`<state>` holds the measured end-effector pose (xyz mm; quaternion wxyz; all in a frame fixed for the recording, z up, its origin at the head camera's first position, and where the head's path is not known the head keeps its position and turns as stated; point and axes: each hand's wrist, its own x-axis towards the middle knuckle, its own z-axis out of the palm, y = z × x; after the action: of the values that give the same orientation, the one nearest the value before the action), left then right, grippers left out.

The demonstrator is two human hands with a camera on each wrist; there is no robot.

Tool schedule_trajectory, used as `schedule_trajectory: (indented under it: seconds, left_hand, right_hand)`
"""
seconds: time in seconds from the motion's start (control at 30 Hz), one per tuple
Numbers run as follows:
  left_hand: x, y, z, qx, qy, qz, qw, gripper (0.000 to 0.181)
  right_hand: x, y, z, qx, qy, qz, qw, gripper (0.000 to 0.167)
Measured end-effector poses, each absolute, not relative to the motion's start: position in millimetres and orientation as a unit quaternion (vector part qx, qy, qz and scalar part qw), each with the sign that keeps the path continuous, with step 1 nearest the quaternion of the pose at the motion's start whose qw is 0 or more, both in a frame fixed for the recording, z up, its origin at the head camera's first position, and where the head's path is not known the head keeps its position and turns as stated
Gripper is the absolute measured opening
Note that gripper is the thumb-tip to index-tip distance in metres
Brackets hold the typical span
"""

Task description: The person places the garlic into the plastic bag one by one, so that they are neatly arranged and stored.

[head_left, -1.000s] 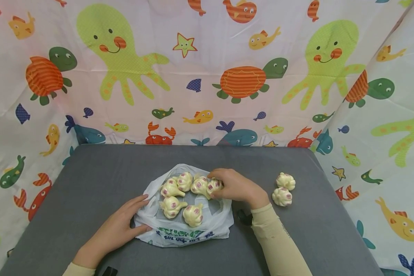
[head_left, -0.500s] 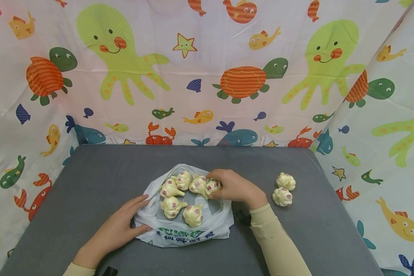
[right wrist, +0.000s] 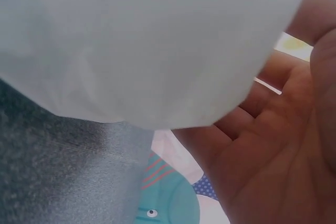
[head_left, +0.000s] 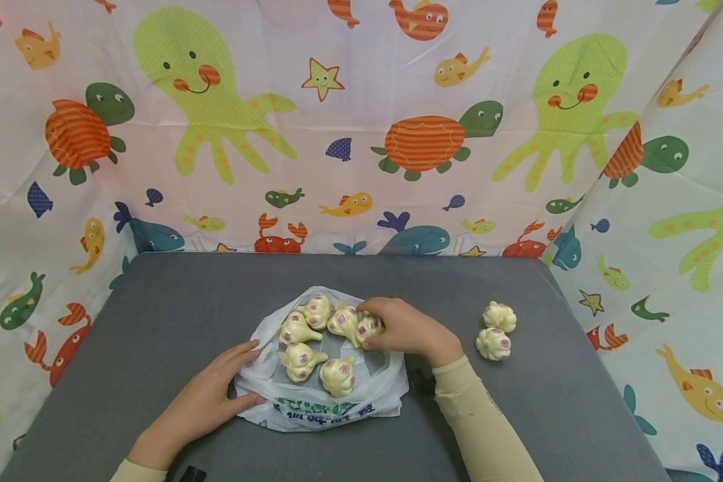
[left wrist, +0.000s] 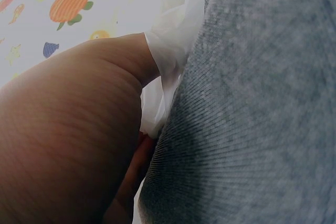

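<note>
Ahead of both my hands, a white cloth (head_left: 370, 63) printed with sea animals is hanging, probably screening off the background. Under my hands a grey table (head_left: 181, 301) is bearing everything, its matt surface likely stopping round things from rolling. Between my hands a white plastic bag (head_left: 367, 402) is lying low, its mouth gaping upward and its lettered side towards me, presumably so that I'm reaching in easily. My left hand (head_left: 217, 381) is resting against the bag's left edge, fingers fairly straight and thumb apart from them; I'm guessing it is steadying thin plastic that might otherwise be sliding. My right hand (head_left: 406, 328), well apart from the left, is gripping a garlic bulb (head_left: 369, 328) between thumb and fingers at the bag's right side, the rounded body probably suiting fingertips. Whether that bulb is touching the bag's bottom, I cannot tell. Left of that grip, five other bulbs (head_left: 300, 362) are lying in the bag, its raised rim likely containing them. Right of my right hand, two loose bulbs (head_left: 493, 343) are sitting on the table, seemingly touching, outside the bag.
</note>
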<state>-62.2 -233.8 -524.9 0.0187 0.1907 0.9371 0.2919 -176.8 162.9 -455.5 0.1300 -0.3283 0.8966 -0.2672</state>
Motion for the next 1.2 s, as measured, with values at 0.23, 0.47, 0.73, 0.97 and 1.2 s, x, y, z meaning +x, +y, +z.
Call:
schedule_trajectory:
  seconds: [0.23,0.47,0.73,0.97,1.2]
  left_hand:
    - [-62.4,-233.4,-523.8,0.19,0.936,0.294,0.024,0.082]
    - [-62.3,-234.2,-524.7,0.192,0.936,0.294,0.023,0.082]
    - [-62.5,-234.5,-525.6,0.19,0.936,0.296,0.025,0.082]
    - [-62.5,-234.6,-525.2,0.189,0.936,0.295,0.027,0.082]
    - [-62.7,-234.3,-525.4,0.189,0.936,0.294,0.025,0.082]
  right_hand:
    - [-176.9,161.9,-457.3,-0.324,0.898,-0.264,0.138,0.066]
    - [-177.3,162.0,-459.4,-0.324,0.897,-0.268,0.138,0.066]
    - [-177.2,162.0,-460.5,-0.316,0.898,-0.269,0.145,0.068]
    - [-177.6,162.3,-461.5,-0.318,0.897,-0.271,0.145,0.068]
    - [-178.2,162.3,-461.4,-0.318,0.897,-0.27,0.145,0.069]
